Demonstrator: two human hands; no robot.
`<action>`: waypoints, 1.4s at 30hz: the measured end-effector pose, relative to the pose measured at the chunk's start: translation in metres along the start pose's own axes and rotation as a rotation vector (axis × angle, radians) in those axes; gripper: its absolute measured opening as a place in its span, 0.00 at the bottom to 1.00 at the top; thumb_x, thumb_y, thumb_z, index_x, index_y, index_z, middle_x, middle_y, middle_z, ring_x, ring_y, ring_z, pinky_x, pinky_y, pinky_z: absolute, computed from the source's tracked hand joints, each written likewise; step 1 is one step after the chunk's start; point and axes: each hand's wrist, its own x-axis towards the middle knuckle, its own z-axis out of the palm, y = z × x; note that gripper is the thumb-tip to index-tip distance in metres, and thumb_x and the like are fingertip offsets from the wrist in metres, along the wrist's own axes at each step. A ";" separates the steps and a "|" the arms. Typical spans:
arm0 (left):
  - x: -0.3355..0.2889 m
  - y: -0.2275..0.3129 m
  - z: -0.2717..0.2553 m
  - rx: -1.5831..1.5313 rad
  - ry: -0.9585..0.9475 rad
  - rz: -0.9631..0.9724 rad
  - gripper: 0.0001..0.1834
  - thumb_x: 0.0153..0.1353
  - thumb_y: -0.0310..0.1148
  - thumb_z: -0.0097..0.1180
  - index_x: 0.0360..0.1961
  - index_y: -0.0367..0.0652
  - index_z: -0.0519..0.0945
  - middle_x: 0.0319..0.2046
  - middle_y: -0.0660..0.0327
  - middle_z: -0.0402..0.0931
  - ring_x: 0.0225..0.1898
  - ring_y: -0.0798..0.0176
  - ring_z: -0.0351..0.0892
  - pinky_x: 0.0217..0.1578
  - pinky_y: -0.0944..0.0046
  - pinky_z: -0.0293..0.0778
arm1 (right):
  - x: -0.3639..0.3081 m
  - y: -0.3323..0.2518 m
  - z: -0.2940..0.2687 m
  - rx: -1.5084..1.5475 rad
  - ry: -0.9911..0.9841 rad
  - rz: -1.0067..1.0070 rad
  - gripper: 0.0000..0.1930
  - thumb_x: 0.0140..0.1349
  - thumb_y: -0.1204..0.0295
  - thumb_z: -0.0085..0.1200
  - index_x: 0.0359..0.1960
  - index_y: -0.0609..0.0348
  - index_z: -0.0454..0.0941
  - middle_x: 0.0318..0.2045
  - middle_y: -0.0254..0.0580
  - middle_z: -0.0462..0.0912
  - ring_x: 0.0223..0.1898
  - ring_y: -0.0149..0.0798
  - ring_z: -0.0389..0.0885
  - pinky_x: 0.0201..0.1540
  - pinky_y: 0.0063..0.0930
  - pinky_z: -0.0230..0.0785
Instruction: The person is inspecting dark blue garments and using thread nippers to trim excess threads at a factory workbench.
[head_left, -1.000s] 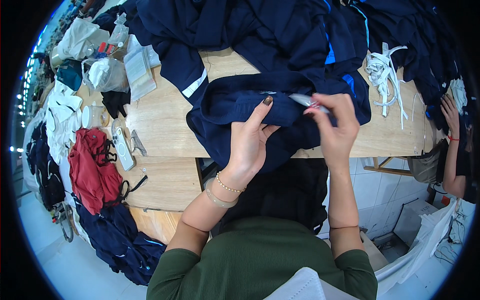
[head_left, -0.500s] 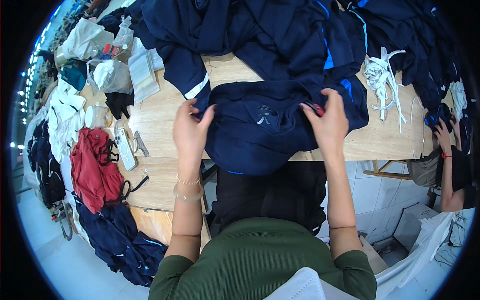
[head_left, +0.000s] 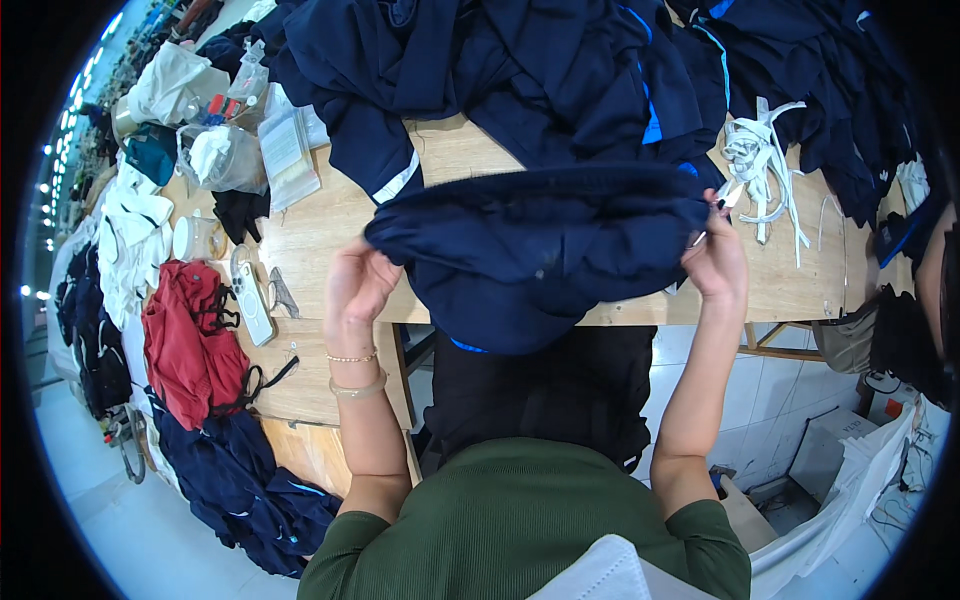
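A navy garment (head_left: 540, 245) is stretched sideways between my two hands over the table's near edge, its banded opening pulled wide and its lower part hanging toward me. My left hand (head_left: 360, 280) is closed on the left end of that band, fingers behind the cloth. At the right end, my right hand (head_left: 718, 258) grips the cloth. Small thread snips (head_left: 728, 192), mostly hidden by the fingers, stick up out of the same hand with their pale tips showing.
Navy garments (head_left: 480, 60) are heaped along the far side of the wooden table (head_left: 300, 370). White strips (head_left: 760, 160) lie tangled at right. On the left are a red garment (head_left: 190, 345), a phone (head_left: 252, 305), a jar (head_left: 198, 238) and plastic bags (head_left: 222, 158). Part of another person (head_left: 935, 275) shows at far right.
My hands have moved apart and taken hold of the band's two ends, stretching it wide. The label inside the opening is no longer visible. The other person's arm at far right has shifted.
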 end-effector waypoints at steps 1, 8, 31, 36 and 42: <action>-0.008 0.009 -0.002 -0.017 -0.003 -0.003 0.12 0.69 0.28 0.45 0.45 0.32 0.77 0.41 0.52 0.82 0.45 0.56 0.83 0.48 0.60 0.80 | -0.013 -0.001 0.025 0.087 -0.029 0.004 0.10 0.71 0.69 0.48 0.49 0.53 0.78 0.44 0.41 0.84 0.43 0.38 0.83 0.51 0.36 0.75; 0.010 0.035 -0.031 0.193 0.084 0.060 0.14 0.69 0.33 0.47 0.45 0.34 0.79 0.42 0.52 0.82 0.42 0.58 0.83 0.50 0.58 0.77 | 0.009 -0.012 0.002 -0.333 0.270 -0.120 0.05 0.65 0.68 0.56 0.33 0.54 0.81 0.37 0.34 0.83 0.38 0.32 0.82 0.41 0.28 0.74; 0.093 -0.116 0.072 1.831 -0.298 0.760 0.12 0.52 0.25 0.65 0.37 0.39 0.77 0.44 0.60 0.70 0.36 0.50 0.79 0.37 0.58 0.75 | 0.022 0.081 0.064 -0.620 -0.300 -0.211 0.09 0.71 0.72 0.46 0.39 0.64 0.77 0.31 0.38 0.79 0.30 0.29 0.78 0.35 0.22 0.74; 0.105 -0.111 0.052 1.311 -0.170 0.676 0.04 0.56 0.20 0.60 0.31 0.36 0.76 0.29 0.61 0.78 0.25 0.67 0.78 0.27 0.68 0.73 | 0.026 0.078 0.058 -0.574 -0.332 -0.183 0.09 0.71 0.72 0.45 0.41 0.64 0.76 0.31 0.40 0.79 0.31 0.31 0.79 0.36 0.25 0.76; 0.090 -0.074 0.068 0.726 -0.062 0.743 0.01 0.66 0.21 0.51 0.38 0.35 0.74 0.25 0.58 0.79 0.24 0.71 0.77 0.27 0.74 0.74 | 0.019 0.067 0.063 -0.523 -0.355 -0.153 0.09 0.71 0.71 0.45 0.41 0.64 0.76 0.32 0.40 0.79 0.31 0.31 0.78 0.36 0.23 0.74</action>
